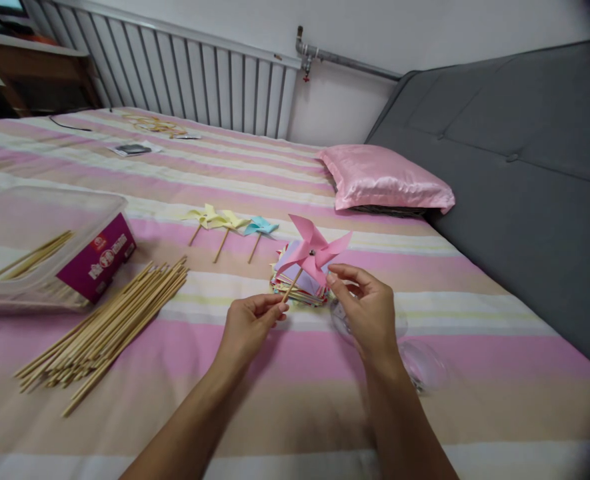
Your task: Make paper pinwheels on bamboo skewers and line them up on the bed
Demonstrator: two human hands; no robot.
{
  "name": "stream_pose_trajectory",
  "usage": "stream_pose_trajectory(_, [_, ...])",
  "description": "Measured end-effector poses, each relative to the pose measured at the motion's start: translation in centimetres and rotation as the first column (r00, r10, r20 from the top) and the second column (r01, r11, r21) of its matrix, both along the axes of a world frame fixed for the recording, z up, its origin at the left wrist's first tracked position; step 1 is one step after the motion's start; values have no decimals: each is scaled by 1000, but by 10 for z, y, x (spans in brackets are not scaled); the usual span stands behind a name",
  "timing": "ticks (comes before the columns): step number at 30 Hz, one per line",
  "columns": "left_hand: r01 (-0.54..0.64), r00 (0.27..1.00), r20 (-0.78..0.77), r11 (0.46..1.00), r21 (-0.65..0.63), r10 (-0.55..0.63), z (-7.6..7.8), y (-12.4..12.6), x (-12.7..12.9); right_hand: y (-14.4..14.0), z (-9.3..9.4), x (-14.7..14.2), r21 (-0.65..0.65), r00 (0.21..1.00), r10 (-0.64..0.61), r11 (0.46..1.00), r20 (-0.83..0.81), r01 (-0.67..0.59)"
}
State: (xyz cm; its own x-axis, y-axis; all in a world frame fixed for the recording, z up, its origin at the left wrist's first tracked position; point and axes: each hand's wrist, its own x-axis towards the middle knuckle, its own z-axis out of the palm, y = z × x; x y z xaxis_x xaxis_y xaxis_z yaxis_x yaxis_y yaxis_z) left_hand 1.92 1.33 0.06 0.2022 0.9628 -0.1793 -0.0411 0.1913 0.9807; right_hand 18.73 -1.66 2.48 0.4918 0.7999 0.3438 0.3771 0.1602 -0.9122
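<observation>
Over the middle of the bed (299,413), the left hand (249,325) is pinching the stick (293,281) of a pink pinwheel (321,251), while three other pinwheels (229,220) are lying nearer the far edge. The right hand (371,310) is poising thumb and forefinger narrowly at a lower vane (317,272); I cannot tell whether it is gripping. The person is probably adjusting the vanes, the next move calling for a light touch.

Bedspread (295,393): soft, even light, middling bright; source unclear from where I stand; blurry shadow between the forearms (195,407)
Pillow (385,177): pale satin sheen, beyond the right hand (367,303)
Clear plastic (423,363): faint glints just beside the same hand
Box lettering (107,264): smudged, left of the left hand (249,327)
Headboard (499,127): stretched, right of the right hand; corners past it blackened
</observation>
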Motion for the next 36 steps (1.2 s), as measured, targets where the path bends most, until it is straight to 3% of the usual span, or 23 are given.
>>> stream_pose_trajectory(4, [11,1000,-2,1000,-5,-11,-1,0,1,-2,7,-2,136,990,-121,984,69,111])
stream_pose_trajectory(8, [35,999,-7,999,-6,-36,-2,0,2,-4,12,-5,218,976,-135,971,171,96])
stream_pose_trajectory(25, [17,1000,3,1000,-25,-17,0,0,3,-4,9,-4,255,960,-167,961,223,108])
stream_pose_trajectory(36, [27,995,-93,998,55,-22,-11,2,0,-6,12,-8,310,823,-302,937,481,163])
